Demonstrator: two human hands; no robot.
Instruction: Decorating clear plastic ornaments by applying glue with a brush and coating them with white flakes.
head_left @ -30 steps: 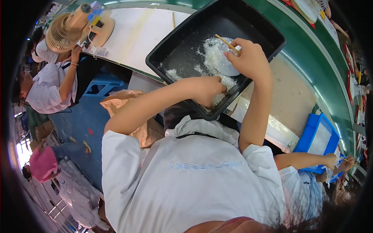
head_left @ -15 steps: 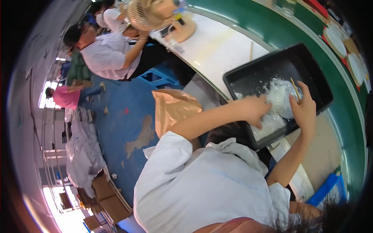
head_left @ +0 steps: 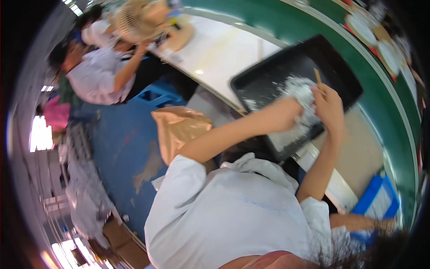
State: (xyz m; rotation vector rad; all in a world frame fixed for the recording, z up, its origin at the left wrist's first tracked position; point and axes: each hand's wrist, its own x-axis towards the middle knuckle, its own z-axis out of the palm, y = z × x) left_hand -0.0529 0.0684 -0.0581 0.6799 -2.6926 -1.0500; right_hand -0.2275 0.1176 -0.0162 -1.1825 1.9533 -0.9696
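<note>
A black plastic tray (head_left: 345, 71) sits tilted in view, partly over the white table's edge. In it lies a heap of small clear and whitish glinting pieces (head_left: 298, 85), too fine and blurred to name. My left hand (head_left: 286, 114) is low over the heap, its fingers smeared by motion and partly hidden. At the heap's right side my right hand (head_left: 330, 107) is closed, with a thin brown stick (head_left: 317, 75) rising from between its fingertips. Both hands are close together, and whether they touch cannot be made out.
A white worktable (head_left: 224, 45) runs toward the upper left, bearing a beige fan (head_left: 136, 20). A co-worker in a white shirt (head_left: 96, 78) sits on that side. A gold bag (head_left: 179, 130) stands by my left arm; a blue bin (head_left: 376, 197) is at right beside the green conveyor (head_left: 394, 134).
The whole view has shifted, so the scene lies further left. My right hand has closed around the stick, and its fingers have come nearer my left hand over the heap.
</note>
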